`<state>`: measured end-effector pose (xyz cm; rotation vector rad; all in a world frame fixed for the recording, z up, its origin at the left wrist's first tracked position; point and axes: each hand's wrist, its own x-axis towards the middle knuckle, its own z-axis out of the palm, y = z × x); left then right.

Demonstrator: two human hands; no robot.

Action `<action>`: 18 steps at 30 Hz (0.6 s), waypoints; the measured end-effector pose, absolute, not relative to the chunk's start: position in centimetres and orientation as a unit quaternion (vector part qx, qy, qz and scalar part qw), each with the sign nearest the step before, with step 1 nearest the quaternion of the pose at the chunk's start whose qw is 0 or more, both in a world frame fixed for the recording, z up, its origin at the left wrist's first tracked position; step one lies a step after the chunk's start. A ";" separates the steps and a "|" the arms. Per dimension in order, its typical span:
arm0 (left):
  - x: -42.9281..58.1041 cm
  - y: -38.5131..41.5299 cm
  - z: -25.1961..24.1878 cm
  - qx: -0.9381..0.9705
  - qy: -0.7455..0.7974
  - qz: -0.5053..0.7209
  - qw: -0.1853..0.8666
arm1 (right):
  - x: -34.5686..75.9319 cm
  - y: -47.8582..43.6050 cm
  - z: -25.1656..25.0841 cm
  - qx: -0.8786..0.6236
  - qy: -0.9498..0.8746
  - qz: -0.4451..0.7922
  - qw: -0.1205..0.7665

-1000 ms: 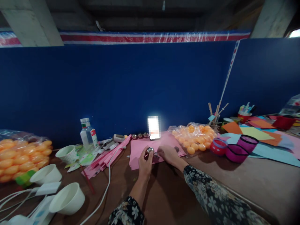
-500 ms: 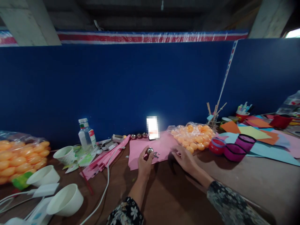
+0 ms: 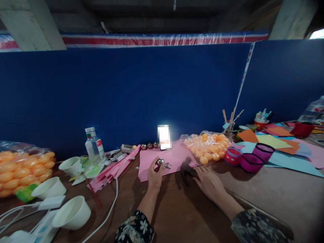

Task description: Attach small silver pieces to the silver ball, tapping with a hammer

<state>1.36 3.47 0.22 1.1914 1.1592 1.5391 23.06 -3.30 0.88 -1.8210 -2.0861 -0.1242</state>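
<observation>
1. Lower centre of frame, the left hand pinches a shiny ball; a slack hold could drop it onto dark bits.
2. The right hand covers a hammer, grip unclear; a knock might scatter them.

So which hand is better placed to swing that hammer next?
Probably your right hand: its fingers are at the handle of the hammer, though whether they grip it is unclear. Your left hand is holding a shiny ball over the pink paper.
</observation>
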 end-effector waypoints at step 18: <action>1.0 -2.5 0.8 0.574 0.476 0.537 0.394 | 22.9 -3.4 2.1 -0.613 -0.772 -0.037 0.167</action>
